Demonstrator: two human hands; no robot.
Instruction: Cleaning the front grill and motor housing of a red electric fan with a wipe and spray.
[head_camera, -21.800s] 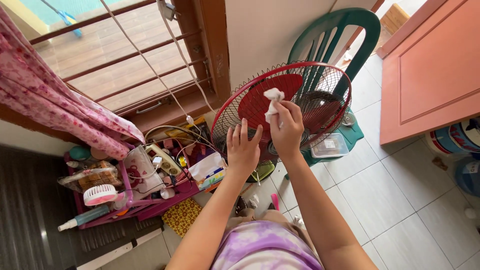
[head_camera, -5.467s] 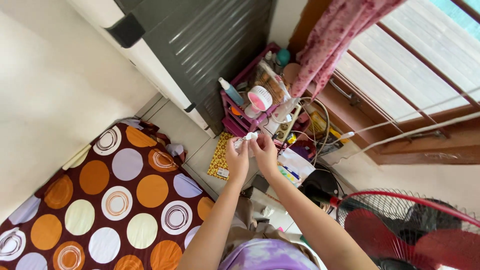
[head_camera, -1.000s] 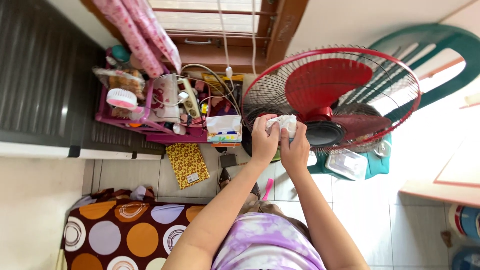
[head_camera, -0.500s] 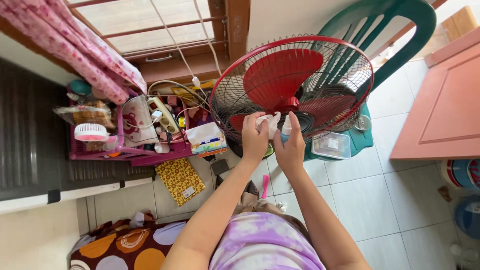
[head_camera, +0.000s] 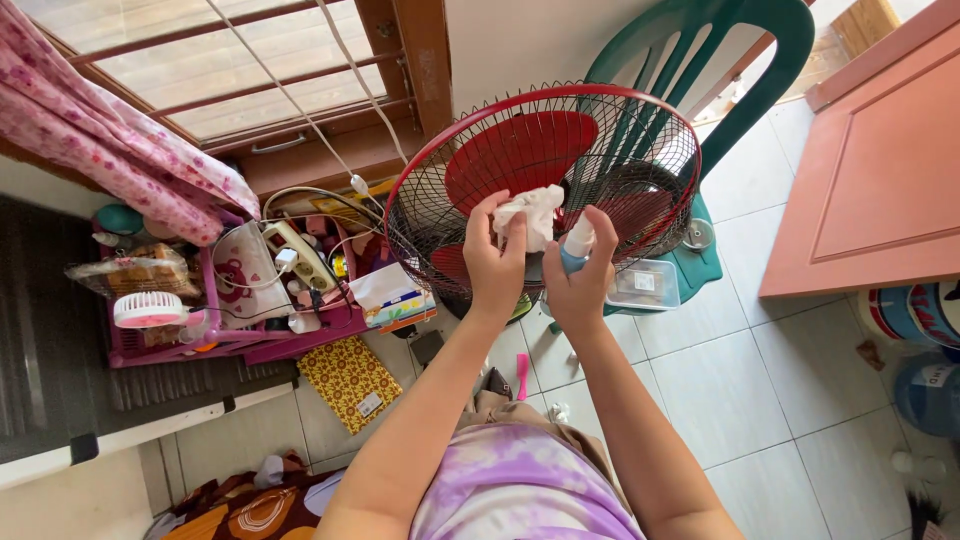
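head view: white tissue (head_camera: 532, 213) in left hand (head_camera: 495, 262), spray bottle (head_camera: 574, 248) in right hand (head_camera: 578, 282)

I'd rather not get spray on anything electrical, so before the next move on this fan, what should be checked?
1. White cloth gripped in left hand: ok.
2. Spray bottle held in right hand: ok.
3. Nozzle direction: cannot tell.
4. Red fan blades stopped: ok, each blade shows sharp.
5. Fan unplugged: cannot tell, its cord is hidden.
6. Power strip in the pink rack out of the spray's way: cannot tell; it lies left of the fan.
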